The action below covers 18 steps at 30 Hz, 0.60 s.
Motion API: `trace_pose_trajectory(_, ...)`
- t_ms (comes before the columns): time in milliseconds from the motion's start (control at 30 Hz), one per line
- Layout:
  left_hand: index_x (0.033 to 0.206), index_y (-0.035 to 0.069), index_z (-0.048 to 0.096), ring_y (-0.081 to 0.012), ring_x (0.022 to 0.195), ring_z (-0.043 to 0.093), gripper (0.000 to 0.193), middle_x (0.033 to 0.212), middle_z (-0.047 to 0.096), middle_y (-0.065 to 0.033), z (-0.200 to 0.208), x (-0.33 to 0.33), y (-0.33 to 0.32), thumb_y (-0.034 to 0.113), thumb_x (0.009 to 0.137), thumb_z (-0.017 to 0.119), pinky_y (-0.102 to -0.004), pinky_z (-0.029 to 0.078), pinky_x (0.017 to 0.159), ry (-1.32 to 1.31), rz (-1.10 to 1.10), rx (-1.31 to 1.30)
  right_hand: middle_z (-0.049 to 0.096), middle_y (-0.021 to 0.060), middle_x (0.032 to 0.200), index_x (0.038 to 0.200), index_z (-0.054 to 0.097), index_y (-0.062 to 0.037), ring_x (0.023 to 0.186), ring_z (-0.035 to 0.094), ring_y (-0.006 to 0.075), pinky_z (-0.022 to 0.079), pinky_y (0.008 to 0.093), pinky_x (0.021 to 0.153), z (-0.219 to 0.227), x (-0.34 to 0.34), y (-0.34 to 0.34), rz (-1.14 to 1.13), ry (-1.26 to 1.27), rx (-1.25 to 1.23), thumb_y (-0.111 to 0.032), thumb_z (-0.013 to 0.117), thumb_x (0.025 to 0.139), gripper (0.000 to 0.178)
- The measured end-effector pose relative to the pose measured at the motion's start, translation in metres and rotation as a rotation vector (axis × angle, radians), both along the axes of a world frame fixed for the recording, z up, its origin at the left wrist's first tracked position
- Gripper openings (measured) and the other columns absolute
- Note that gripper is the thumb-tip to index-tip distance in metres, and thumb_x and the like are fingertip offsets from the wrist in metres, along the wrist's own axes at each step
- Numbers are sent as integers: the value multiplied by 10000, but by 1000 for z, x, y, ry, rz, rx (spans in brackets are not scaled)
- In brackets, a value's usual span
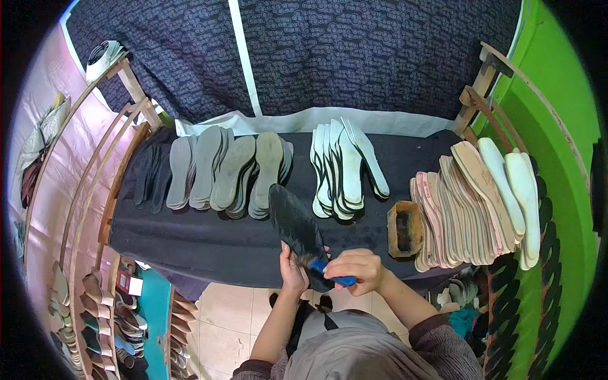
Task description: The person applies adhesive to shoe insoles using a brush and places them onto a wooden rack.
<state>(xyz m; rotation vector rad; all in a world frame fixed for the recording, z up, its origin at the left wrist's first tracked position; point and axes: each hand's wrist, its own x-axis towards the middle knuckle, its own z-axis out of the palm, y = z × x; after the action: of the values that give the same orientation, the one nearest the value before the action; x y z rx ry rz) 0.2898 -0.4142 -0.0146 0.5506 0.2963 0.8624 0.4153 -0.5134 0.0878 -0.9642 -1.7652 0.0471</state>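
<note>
Near the table's front edge, my left hand [292, 271] grips a black shoe sole [293, 218] by its near end, fingers wrapped round its edge. The sole tilts up over the dark cloth. My right hand [360, 271] is closed on a brush with a blue handle [343, 280]. Its bristle end touches or nearly touches the lower part of the sole. To the right stands a brown, stained box-shaped container [394, 247], dark inside.
On the dark cloth-covered table [209, 244] lie grey insoles [240, 171], black ones [152, 171] at far left, white-topped ones [342, 171], and a fanned row of beige insoles [462, 209]. Wooden racks with soles [95, 316] flank both sides. A patterned dark curtain [354, 57] hangs behind.
</note>
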Motion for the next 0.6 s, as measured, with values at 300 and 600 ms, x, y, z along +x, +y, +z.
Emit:
trace_pose_trajectory(300, 1370, 87, 303, -284, 1149, 482, 469, 1342, 423, -108, -10, -1, 4, 282, 943, 299, -409, 382, 982, -29, -12, 41, 667, 114, 793, 850, 666, -28, 645, 645, 252, 507, 312, 557, -1, 7, 5, -160, -35, 77, -139, 706, 730, 168)
trace_pose_trajectory(600, 1335, 59, 359, -206, 1275, 366, 463, 1361, 424, -67, 2, 3, -1, 291, 936, 317, -342, 250, 1078, 26, 64, -24, 667, 113, 843, 872, 672, -39, 632, 634, 253, 505, 311, 545, -2, 5, 9, -224, -62, 135, -123, 695, 729, 167)
